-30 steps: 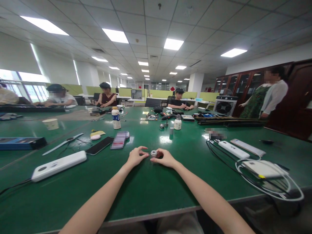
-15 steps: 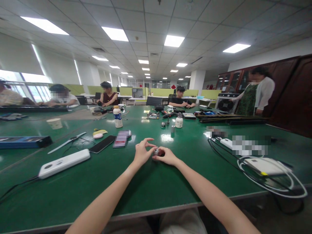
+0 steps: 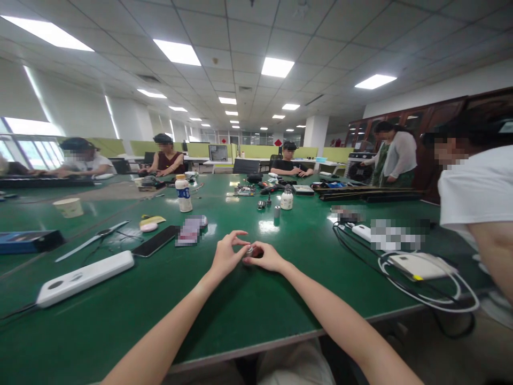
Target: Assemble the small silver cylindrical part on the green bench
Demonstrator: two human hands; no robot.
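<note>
A small silvery metal piece [image 3: 250, 250] stands near the middle of the green table [image 3: 240, 315], mostly covered by fingers. My right hand [image 3: 268, 258] is closed round it from the right, thumb and fingers curled. On the left side, my left hand [image 3: 228, 253] has its thumb tip at the top of the piece, its index finger stretched out above and apart from the thumb. Beyond the hands stand a small metal cylinder [image 3: 277, 215] and a white patterned bottle [image 3: 287, 198]. A black phone [image 3: 155, 241] lies left of my left hand.
A white power strip [image 3: 86, 278] lies at left, with a bottle [image 3: 184, 193] and a paper cup [image 3: 68, 207] farther back. Cables surround a cream box [image 3: 422, 266] at right. Several people are around the table, one close at the right edge.
The view has turned slightly right, shifting the scene leftward. A person in a white top has come into view at right. The standing person by the cabinets now leans forward. My hands keep nearly the same pose.
</note>
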